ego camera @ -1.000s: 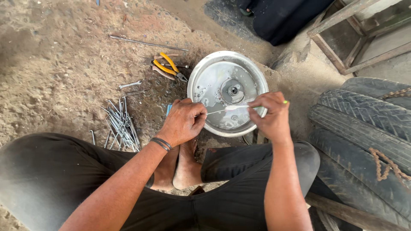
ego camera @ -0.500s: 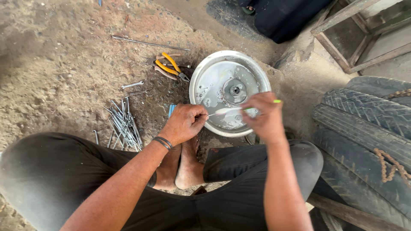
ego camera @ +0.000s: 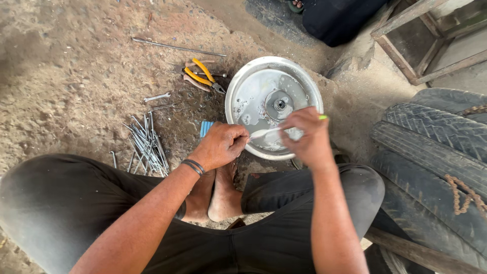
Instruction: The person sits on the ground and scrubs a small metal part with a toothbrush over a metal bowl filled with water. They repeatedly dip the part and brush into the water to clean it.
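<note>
- Head view: person sits on dirt ground, knees spread, bare feet together in front.
- Left hand, dark bands at the wrist, grip closed on the near end of a thin pale spoke.
- Right hand, grip closed round the spoke's far end; a small yellow-green tip sticks out beyond the fingers.
- The spoke lies level between both hands, just over the near rim of a round metal hub plate resting on the ground.
- Yellow-handled pliers left of the plate.
- Small spanner and a bundle of loose spokes further left.
- Long rod beyond the pliers.
- Tyres stacked at the right, with a rusty chain lying on them.
</note>
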